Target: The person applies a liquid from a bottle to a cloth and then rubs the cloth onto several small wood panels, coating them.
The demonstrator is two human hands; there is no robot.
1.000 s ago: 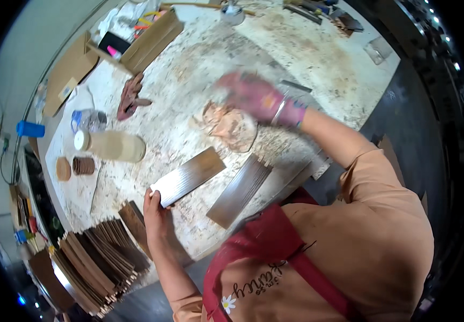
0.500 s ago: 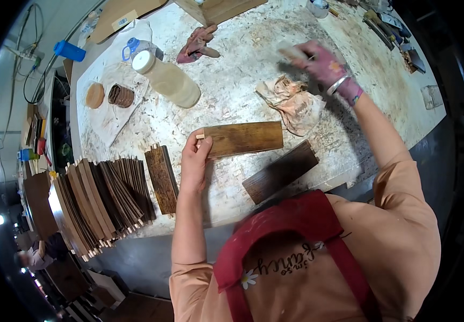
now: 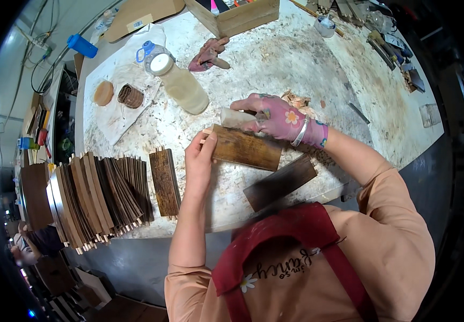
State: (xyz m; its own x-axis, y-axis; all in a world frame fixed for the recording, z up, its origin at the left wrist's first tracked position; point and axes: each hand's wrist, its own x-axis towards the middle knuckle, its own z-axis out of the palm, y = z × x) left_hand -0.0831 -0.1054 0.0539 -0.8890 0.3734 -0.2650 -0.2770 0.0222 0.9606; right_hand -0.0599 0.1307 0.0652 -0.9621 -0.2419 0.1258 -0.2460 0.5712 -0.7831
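My bare left hand (image 3: 199,153) grips the left end of a brown wooden board (image 3: 248,149), thumb beside a pale dowel pin there. The board slants, its right end nearer me. My right hand (image 3: 280,119), in a pink flowered glove, is closed around a pale, whitish block-like piece (image 3: 236,117) at the board's far edge. I cannot make out exactly what that piece is. Just nearer me lies a darker board (image 3: 280,182), close to the held board's right end. A stained, crumpled cloth (image 3: 296,100) shows partly behind the glove.
At left stand a mottled board (image 3: 165,181) and a long row of upright boards (image 3: 100,198) with dowel pins. Beyond my left hand are a white-lidded bottle (image 3: 186,91), a brown jar (image 3: 131,96) and a loose glove (image 3: 209,55). A wooden box (image 3: 248,21) stands at the back.
My right hand has swung left and nearer with the pale piece, from beyond the cloth to the board's far edge. The board's right end has tilted toward me.
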